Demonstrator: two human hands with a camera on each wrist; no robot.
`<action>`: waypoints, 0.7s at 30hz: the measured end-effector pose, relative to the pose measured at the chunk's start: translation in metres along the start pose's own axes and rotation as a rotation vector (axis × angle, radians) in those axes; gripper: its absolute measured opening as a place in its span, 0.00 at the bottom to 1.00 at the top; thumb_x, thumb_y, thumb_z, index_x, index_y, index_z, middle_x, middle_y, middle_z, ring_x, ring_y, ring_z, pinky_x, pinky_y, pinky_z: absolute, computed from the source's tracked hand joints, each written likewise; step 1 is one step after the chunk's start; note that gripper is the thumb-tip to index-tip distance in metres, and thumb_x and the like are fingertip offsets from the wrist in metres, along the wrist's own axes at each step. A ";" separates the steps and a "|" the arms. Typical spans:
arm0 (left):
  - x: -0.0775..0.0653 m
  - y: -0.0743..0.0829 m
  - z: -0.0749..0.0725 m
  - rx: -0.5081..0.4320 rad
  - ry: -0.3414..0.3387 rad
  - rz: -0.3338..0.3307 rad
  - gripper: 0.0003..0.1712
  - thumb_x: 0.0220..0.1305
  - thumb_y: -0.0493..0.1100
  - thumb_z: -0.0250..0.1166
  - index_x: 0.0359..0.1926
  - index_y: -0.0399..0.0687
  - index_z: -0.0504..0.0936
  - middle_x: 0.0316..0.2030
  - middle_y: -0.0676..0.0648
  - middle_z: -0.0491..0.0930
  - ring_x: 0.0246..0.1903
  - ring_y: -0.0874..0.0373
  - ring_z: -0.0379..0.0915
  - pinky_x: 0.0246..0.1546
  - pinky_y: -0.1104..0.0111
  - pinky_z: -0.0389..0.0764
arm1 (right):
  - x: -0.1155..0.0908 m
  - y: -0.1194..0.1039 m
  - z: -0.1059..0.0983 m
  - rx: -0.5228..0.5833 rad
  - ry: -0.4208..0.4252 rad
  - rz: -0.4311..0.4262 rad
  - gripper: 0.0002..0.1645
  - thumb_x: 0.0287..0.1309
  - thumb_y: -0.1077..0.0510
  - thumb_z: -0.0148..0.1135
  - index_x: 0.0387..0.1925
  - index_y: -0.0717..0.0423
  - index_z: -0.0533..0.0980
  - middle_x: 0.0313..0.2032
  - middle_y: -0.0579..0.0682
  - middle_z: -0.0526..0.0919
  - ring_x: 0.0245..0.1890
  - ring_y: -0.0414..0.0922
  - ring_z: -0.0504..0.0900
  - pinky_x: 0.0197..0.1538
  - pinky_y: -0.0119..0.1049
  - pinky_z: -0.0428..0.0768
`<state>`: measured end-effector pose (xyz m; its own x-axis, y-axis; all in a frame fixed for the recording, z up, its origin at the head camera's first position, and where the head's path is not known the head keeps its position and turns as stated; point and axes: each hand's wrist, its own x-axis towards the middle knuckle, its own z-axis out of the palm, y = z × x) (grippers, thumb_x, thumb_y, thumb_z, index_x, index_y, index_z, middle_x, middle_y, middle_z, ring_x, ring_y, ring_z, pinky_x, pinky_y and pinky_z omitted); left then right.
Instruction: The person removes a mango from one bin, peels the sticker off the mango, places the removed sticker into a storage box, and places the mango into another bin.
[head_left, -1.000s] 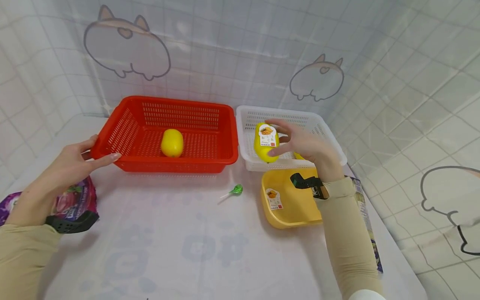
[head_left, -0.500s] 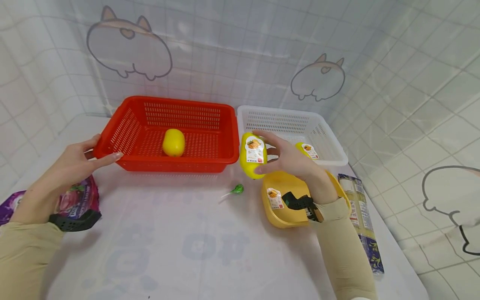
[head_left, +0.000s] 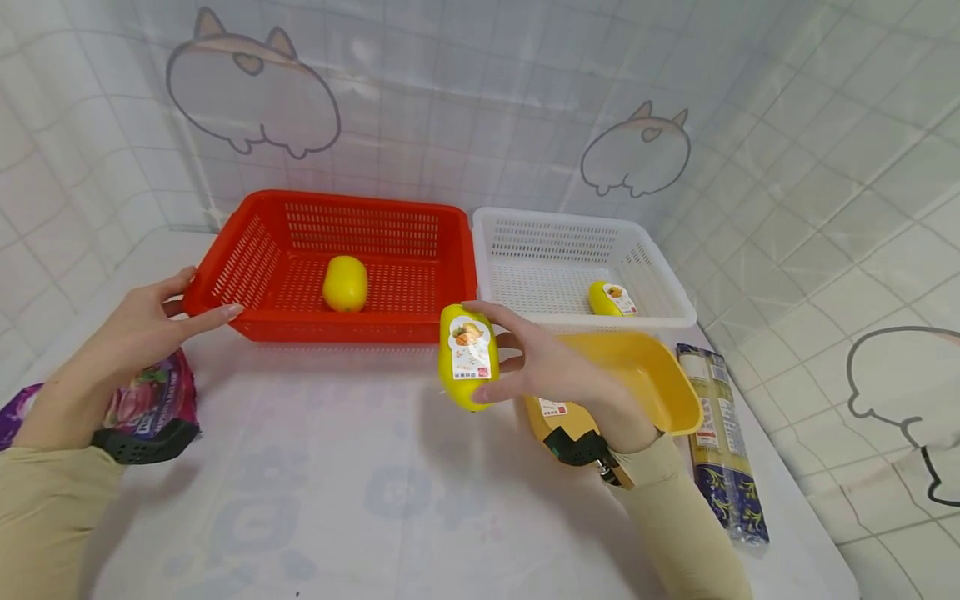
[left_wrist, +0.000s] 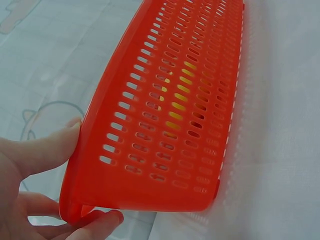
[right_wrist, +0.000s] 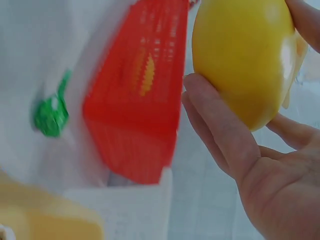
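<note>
My right hand (head_left: 551, 367) holds a yellow mango (head_left: 468, 342) with a printed label, thumb and fingers spread round its side. It hangs over the table just in front of the right end of the red basket (head_left: 352, 329). My left hand (head_left: 146, 325) grips that basket's left front corner; in the left wrist view the thumb (left_wrist: 52, 150) lies on the rim and the fingers reach under it. Inside the red basket lies another yellow mango (head_left: 346, 283). A green lollipop (right_wrist: 51, 115) shows in the right wrist view, hidden behind the held mango and hand in the head view.
To the right stands a white basket (head_left: 525, 292) with a labelled mango (head_left: 611, 298) in it. A yellow tub (head_left: 660, 379) sits below my right forearm. Long clear packs (head_left: 723, 450) lie at the right edge, a purple pouch (head_left: 161, 392) under my left wrist.
My right hand has carried the mango out from over the white basket, leftward and toward me, to the front of the red basket. The left hand keeps its grip on the corner.
</note>
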<state>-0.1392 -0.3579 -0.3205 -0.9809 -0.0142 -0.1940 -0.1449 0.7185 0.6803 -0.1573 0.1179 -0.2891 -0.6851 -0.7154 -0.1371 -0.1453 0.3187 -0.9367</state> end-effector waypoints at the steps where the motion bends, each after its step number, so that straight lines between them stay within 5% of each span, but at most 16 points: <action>1: 0.000 0.000 0.000 0.006 0.003 0.000 0.61 0.69 0.67 0.56 0.77 0.41 0.26 0.75 0.24 0.41 0.65 0.25 0.48 0.54 0.32 0.70 | 0.000 0.001 0.003 -0.010 -0.008 0.004 0.58 0.49 0.60 0.78 0.74 0.26 0.55 0.61 0.47 0.72 0.53 0.52 0.80 0.52 0.43 0.85; 14: 0.000 0.001 0.000 0.041 0.023 0.023 0.60 0.68 0.66 0.57 0.78 0.40 0.29 0.71 0.22 0.53 0.63 0.24 0.53 0.50 0.36 0.76 | 0.009 0.022 0.037 -0.099 -0.074 -0.077 0.57 0.47 0.61 0.79 0.74 0.37 0.58 0.63 0.43 0.68 0.56 0.49 0.74 0.53 0.39 0.83; 21: -0.004 0.005 0.000 0.054 0.045 0.021 0.61 0.68 0.67 0.57 0.77 0.40 0.27 0.74 0.23 0.41 0.66 0.22 0.49 0.56 0.30 0.66 | 0.007 0.030 0.049 -0.104 -0.132 -0.041 0.56 0.49 0.60 0.78 0.74 0.34 0.57 0.61 0.42 0.69 0.56 0.46 0.74 0.55 0.37 0.82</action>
<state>-0.1361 -0.3538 -0.3164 -0.9888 -0.0291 -0.1467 -0.1178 0.7556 0.6444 -0.1313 0.0916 -0.3340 -0.5783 -0.8025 -0.1470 -0.2491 0.3453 -0.9048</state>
